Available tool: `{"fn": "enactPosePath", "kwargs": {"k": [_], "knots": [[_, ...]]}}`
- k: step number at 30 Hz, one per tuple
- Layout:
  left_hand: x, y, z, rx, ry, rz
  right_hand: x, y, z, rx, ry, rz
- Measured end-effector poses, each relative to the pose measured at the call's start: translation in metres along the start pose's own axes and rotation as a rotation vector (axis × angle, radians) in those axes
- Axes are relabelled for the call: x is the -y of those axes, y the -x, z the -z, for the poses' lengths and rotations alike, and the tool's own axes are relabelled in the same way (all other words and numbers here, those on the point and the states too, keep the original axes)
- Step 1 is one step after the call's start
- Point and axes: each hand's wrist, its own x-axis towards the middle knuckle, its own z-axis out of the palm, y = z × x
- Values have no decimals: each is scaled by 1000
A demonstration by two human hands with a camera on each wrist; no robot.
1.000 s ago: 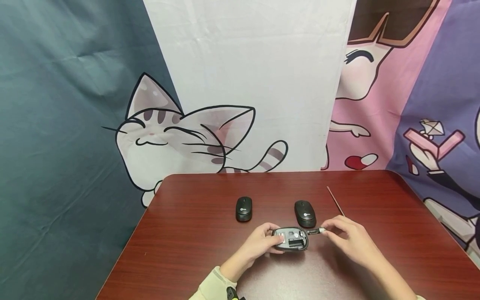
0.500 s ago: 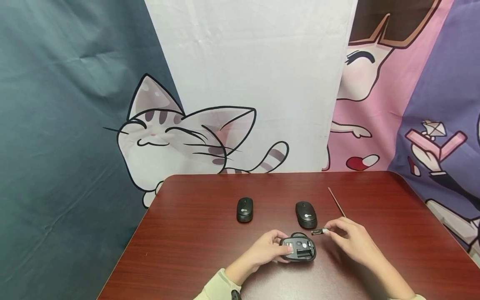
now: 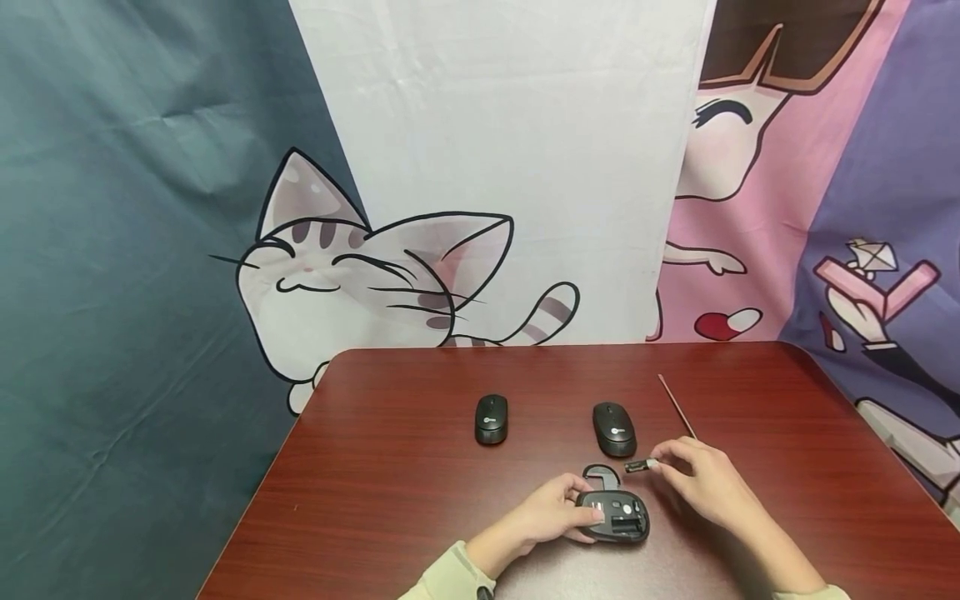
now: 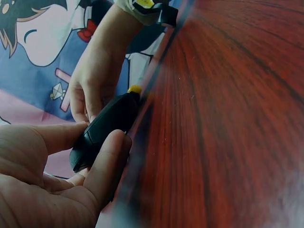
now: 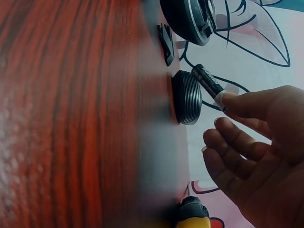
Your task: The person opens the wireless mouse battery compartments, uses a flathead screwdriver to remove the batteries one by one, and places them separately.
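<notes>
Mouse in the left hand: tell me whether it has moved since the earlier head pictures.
Yes: the held mouse has moved right and toward the bottom of the head view, judged against the mouse lying beyond it.

Free gap between battery and upturned mouse

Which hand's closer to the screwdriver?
Right. The right hand, pinching a battery, is just on the near side of the screwdriver, hiding its handle in the head view; the left hand, holding the upturned mouse, is farther off, leftward.
</notes>
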Motion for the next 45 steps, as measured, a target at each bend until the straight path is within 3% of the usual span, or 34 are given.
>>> {"fn": "enactPosePath", "kwargs": {"k": [14, 24, 32, 45], "knots": [[5, -6, -10, 0, -19, 25, -4, 0, -5, 63, 36, -15], [2, -5, -14, -36, -105, 1, -1, -3, -5, 142, 66, -33], [-2, -5, -17, -127, -347, -19, 4, -4, -5, 213, 141, -17], [-9, -8, -19, -160, -838, -45, 5, -6, -4, 221, 220, 17]]}}
